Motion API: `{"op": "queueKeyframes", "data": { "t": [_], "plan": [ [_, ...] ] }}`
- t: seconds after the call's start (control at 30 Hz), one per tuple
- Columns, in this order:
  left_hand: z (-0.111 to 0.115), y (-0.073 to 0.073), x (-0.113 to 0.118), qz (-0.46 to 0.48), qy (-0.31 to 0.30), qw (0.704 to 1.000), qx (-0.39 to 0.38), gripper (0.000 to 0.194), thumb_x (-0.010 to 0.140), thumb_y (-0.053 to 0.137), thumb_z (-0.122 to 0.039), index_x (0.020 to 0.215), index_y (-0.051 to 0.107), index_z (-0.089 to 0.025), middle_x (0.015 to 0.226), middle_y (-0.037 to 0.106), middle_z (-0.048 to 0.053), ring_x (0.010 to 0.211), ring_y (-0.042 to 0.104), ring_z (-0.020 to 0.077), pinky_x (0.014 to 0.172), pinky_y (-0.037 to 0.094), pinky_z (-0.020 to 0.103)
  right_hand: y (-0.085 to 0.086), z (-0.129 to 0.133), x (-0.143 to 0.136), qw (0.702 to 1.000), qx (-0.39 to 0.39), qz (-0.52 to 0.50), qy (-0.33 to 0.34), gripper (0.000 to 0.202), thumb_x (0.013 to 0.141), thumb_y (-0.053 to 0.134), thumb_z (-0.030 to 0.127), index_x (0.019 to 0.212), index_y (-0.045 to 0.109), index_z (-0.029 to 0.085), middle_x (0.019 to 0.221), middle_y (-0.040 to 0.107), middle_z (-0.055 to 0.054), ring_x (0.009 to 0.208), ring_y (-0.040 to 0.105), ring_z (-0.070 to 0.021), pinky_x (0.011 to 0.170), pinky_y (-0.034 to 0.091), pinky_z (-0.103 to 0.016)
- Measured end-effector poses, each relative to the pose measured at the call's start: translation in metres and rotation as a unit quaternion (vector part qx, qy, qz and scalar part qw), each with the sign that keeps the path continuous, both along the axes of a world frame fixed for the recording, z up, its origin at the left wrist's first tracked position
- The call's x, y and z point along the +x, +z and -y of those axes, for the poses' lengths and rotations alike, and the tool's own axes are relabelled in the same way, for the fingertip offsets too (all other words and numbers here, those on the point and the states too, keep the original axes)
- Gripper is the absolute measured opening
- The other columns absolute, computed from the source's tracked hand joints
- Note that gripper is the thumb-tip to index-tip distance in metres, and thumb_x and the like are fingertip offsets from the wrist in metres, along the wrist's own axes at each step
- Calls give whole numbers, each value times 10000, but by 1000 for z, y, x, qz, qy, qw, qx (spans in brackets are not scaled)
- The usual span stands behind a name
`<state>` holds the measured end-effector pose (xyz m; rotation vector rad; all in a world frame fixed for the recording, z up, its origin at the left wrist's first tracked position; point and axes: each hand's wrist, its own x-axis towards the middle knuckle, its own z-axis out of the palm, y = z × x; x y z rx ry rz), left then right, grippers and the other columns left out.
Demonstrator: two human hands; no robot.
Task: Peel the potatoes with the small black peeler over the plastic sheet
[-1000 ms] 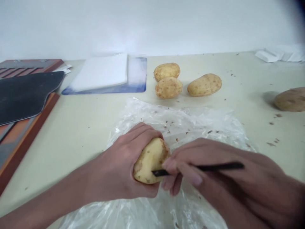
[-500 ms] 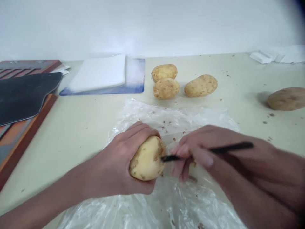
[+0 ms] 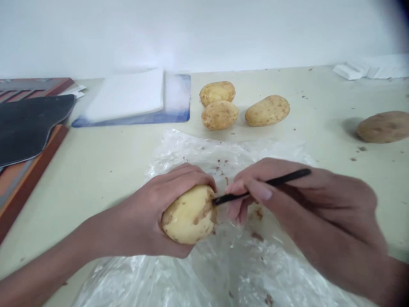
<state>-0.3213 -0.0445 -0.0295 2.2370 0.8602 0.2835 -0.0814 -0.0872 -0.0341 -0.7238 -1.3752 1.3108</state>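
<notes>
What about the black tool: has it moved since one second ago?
Yes: the black tool has moved toward the back, closer to the three pale potatoes beyond the clear plastic.

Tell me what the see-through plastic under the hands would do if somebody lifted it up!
The clear plastic would probably flop and crumple, because it's thin and already full of wrinkles. It's likely very light, since it looks like see-through film. The brown scraps lying loose on it might slide off.
</notes>
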Motion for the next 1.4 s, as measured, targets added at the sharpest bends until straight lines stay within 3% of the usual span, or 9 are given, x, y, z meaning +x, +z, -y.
{"op": "queueKeyframes", "data": {
  "t": [0.37, 0.53, 0.67, 0.83, 0.97, 1.03, 1.17, 1.3, 1.4],
  "plan": [
    [-1, 0, -1, 3, -7, 999, -31, 750, 631, 863, -259, 1281, 516, -397, 1164, 652, -50, 1056, 654, 185, 911, 580, 284, 1, 7, 1, 998, 15, 33, -48, 206, 984, 610, 35, 1022, 793, 124, 842, 777, -58, 747, 772, -156, 676, 676, -197],
    [2, -7, -3, 16, 8, 1000, -17, 875, 586, 932, -349, 1327, 470, -404, 1279, 606, -2, 1093, 645, 234, 919, 601, 339, 1, 8, -3, 990, 118, 70, -42, 284, 937, 647, -21, 1031, 802, 197, 854, 771, -22, 737, 779, -158, 699, 689, -223],
    [4, -7, -2, 8, 8, 1000, 5, 798, 660, 873, -297, 1339, 463, -381, 1256, 605, 1, 1117, 635, 221, 990, 584, 339, 2, 6, -1, 984, 88, 109, -114, 185, 975, 653, 76, 1006, 800, 183, 914, 800, -33, 749, 780, -149, 673, 675, -176],
    [7, -4, 1, 8, 13, 999, 31, 828, 648, 903, -299, 1338, 451, -371, 1283, 596, -10, 1146, 624, 201, 966, 583, 291, 13, 5, -3, 984, 120, 123, -53, 235, 957, 633, 23, 829, 786, 145, 795, 766, -40, 747, 779, -149, 710, 663, -167],
    [7, -2, 4, -27, 33, 998, 37, 813, 654, 889, -274, 1328, 447, -379, 1249, 593, -33, 1108, 638, 162, 909, 586, 240, 11, 6, -3, 982, 96, 121, -104, 192, 946, 649, 8, 941, 800, 126, 822, 784, -18, 741, 772, -105, 704, 633, -84],
    [8, -1, 5, -32, 30, 998, 41, 789, 668, 876, -269, 1324, 448, -373, 1249, 588, -36, 1107, 639, 154, 917, 580, 232, 10, 6, -3, 981, 102, 113, -122, 195, 948, 641, 5, 957, 797, 122, 835, 788, -19, 762, 779, -113, 732, 643, -96],
    [9, -1, 4, -25, 34, 998, 46, 779, 664, 884, -266, 1311, 460, -360, 1244, 591, -35, 1090, 645, 150, 915, 579, 226, 6, 7, -2, 979, 147, 107, -92, 180, 932, 657, -7, 932, 784, 121, 865, 780, -34, 787, 784, -141, 748, 674, -161],
    [10, -3, 2, -19, 34, 998, 51, 816, 658, 882, -299, 1341, 442, -367, 1265, 583, -23, 1122, 636, 173, 945, 576, 253, 6, 6, -2, 987, 73, 88, -114, 184, 958, 649, 23, 981, 796, 131, 879, 801, -25, 772, 782, -112, 727, 656, -109],
    [10, -4, 1, -14, 27, 998, 52, 806, 660, 890, -280, 1332, 453, -360, 1259, 587, -22, 1112, 637, 167, 951, 573, 245, 6, 7, -5, 989, 85, 65, -99, 217, 963, 630, 17, 959, 808, 141, 821, 777, -32, 772, 786, -133, 747, 666, -142]
  ]
}}
